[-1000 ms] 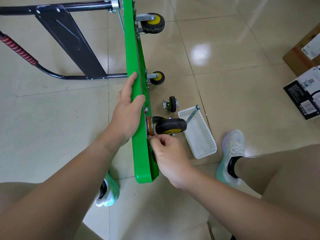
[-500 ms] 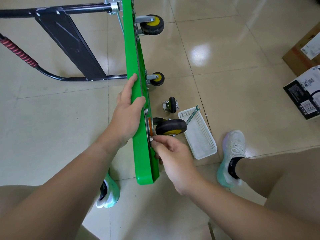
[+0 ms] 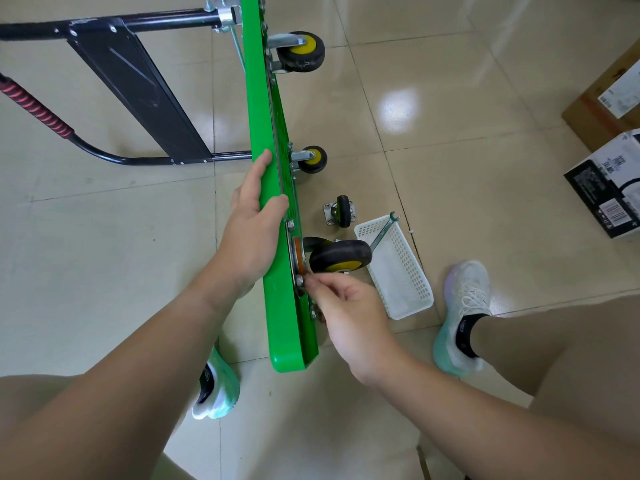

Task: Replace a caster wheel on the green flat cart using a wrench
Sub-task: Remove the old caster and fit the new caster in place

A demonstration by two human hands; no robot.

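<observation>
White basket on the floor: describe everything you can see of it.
The white rectangular plastic basket has perforated grid walls. It lies flat on the beige tiled floor, right of the tipped-up green cart. A slim metal wrench leans inside, its open head over the far rim. The mounted black caster wheel overlaps its left wall.

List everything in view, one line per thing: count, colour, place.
green flat cart: one, green, standing on edge, centre
cart handle: one, black with red grip, left of cart
mounted caster wheels: three, black with yellow hubs, cart's right face
loose caster wheel: one, black, floor beside basket
basket: one, white, floor right of cart
wrench: one, greenish metal, leaning in basket
boxes: two, brown and black-white, far right
shoes: two, white-mint, either side of cart
left hand: one, holds cart's top edge
right hand: one, pinches a fastener at nearest caster's plate
</observation>
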